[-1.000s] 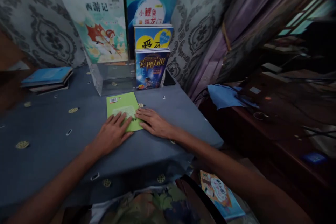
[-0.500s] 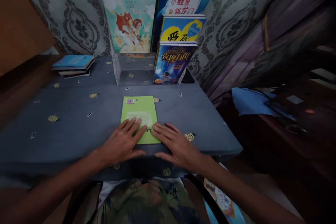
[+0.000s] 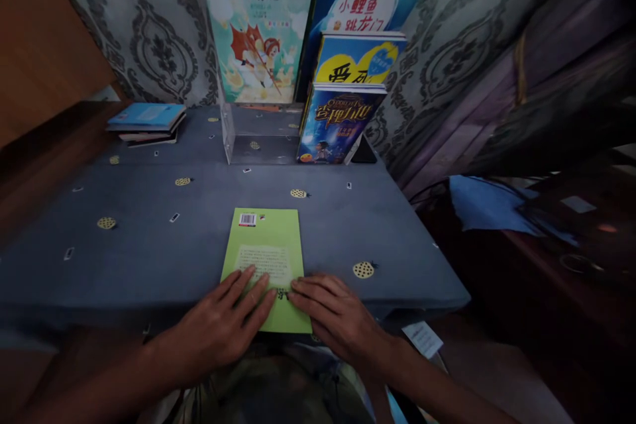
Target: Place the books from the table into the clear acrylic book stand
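A wall hung with grey patterned cloth (image 3: 149, 46) closes the back of the room, and a purple curtain (image 3: 521, 79) falls along the right side, where the space is dim. In front of the wall stands the bench (image 3: 124, 245), covered by a blue-grey cloth dotted with small yellow round marks. At its far edge a clear stand (image 3: 258, 136) holds upright picture books (image 3: 308, 20), the tallest at the back and a dark blue one (image 3: 338, 122) in front on the right. A flat pile of books (image 3: 146, 122) lies at the far left corner, well apart from the stand. A blue rag (image 3: 487, 202) lies on the dark furniture to the right.

The green book (image 3: 268, 252) lies flat at the near edge of the bench, back cover up, its barcode toward the stand. The left hand (image 3: 223, 324) rests open and flat, fingers spread on the near left part of the book, gripping nothing. The right hand (image 3: 338, 315) lies open too, its fingertips on the near right corner of the book, palm over the bench edge. The two hands nearly meet at their fingertips.
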Demonstrator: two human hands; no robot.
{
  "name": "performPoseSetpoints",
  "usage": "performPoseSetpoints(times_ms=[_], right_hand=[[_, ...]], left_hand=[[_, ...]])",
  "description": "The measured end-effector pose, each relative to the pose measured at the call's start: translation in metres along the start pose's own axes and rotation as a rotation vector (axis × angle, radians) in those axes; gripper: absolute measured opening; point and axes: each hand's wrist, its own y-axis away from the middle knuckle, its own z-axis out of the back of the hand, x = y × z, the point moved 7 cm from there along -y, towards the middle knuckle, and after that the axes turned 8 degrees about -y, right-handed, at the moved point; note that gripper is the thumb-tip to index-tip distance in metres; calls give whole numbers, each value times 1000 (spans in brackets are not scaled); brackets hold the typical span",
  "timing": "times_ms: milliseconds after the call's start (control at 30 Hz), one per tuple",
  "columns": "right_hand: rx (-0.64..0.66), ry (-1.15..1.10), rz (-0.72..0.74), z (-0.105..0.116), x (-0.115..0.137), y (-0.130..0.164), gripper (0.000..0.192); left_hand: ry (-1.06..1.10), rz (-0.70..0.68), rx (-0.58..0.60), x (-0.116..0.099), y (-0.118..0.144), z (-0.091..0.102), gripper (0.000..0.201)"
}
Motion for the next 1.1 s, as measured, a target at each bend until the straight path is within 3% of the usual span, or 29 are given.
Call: performPoseSetpoints(times_ms=[167,267,333,400,467,567,733,900,967,1100], right_hand=[[-42,-147,-44,18,-26,-19,42],[-111,-242,-130,27,-59,-38,39],[-151,-311,-248,27,-88,-51,34],[-209,-380,-371,26,-114,-62,30],[-266,-443,-457,25,-132,-73,30],[-329,-552,-526,25,-145,-86,37],[-390,-725,-612,25,-149,-91,42],[-416,-850,-776,14,-163,-76,46],[-369,-840,-834,9,-170,-71,47],[-208,-598,-895,9,-180,-65,40]], left_hand=[[276,66,-34,48,-13,27,42],[502,175,-106,92,-31,43,37],[622,321,-142,126,-45,45,30],[748,526,-195,159,-53,35,34],[883,725,-332,189,-55,16,45],[1117,817,-528,214,-58,-25,47],[1320,913,-438,225,-65,-94,51],[1404,1045,-268,218,-64,-140,54],[1269,1012,-133,215,-62,-149,50],[676,840,90,214,-57,-145,37]])
